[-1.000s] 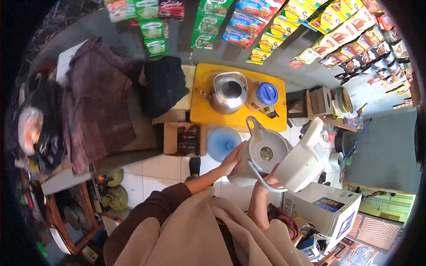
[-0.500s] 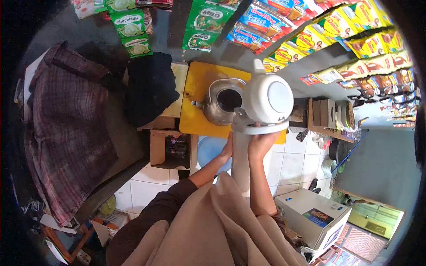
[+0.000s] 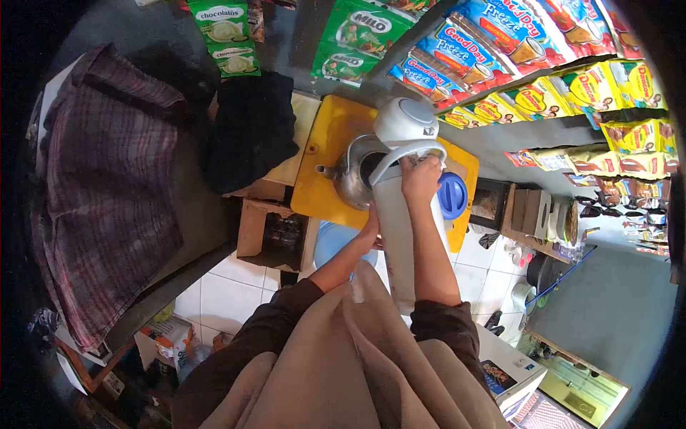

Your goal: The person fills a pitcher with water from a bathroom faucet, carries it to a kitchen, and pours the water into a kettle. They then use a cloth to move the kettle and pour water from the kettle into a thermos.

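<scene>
A tall white thermos flask (image 3: pixel 396 229) is tipped forward, its top beside a metal kettle (image 3: pixel 350 175) on a yellow board (image 3: pixel 314 193). My right hand (image 3: pixel 421 179) is closed around the curved white handle at the top of the flask. My left hand (image 3: pixel 369 232) is pressed to the flask's left side, its fingers partly hidden behind the body. Beyond the handle sticks out the domed white lid (image 3: pixel 404 121). The kettle's mouth looks dark, and the flask partly covers it. Right of my right hand is a round blue lid (image 3: pixel 452 195).
A light blue basin (image 3: pixel 332 247) is below the board, beside an open cardboard box (image 3: pixel 250 232). Sachet strips (image 3: pixel 464 53) hang along the wall above. A black cloth (image 3: pixel 250 132) lies left of the board. A white boxy appliance (image 3: pixel 511 372) stands at lower right.
My right hand has moved up from under the flask's rim to its handle. The domed lid has swung away toward the wall, and the blue lid has come into view.
</scene>
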